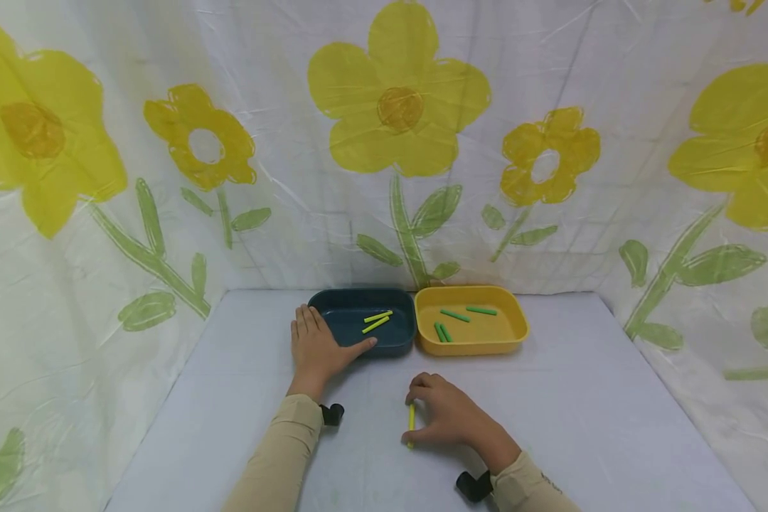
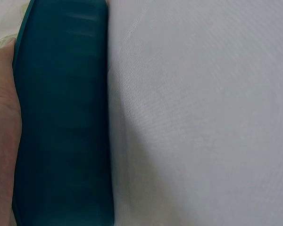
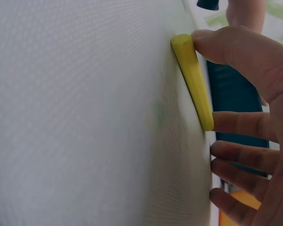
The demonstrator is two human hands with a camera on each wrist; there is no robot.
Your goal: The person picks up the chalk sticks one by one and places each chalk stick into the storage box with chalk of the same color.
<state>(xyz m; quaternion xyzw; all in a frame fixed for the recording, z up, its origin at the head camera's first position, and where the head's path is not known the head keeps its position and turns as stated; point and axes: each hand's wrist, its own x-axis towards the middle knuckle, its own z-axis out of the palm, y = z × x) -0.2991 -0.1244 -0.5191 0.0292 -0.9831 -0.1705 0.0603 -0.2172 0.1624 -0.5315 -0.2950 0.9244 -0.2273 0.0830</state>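
Note:
My right hand pinches a yellow chalk stick lengthwise, thumb at the near end and index finger at the far end. In the right wrist view the chalk stick lies against the white tabletop, with the other fingers spread beside it. My left hand rests on the dark teal tray, its straight fingers at the left rim and its thumb along the front rim. Two yellow chalk sticks lie inside that tray. The left wrist view shows the tray's side wall close up, beside part of the hand.
A yellow tray stands against the teal one on its right, with several green chalk sticks in it. Behind both trays hangs a white curtain printed with yellow flowers. The white tabletop extends to both sides.

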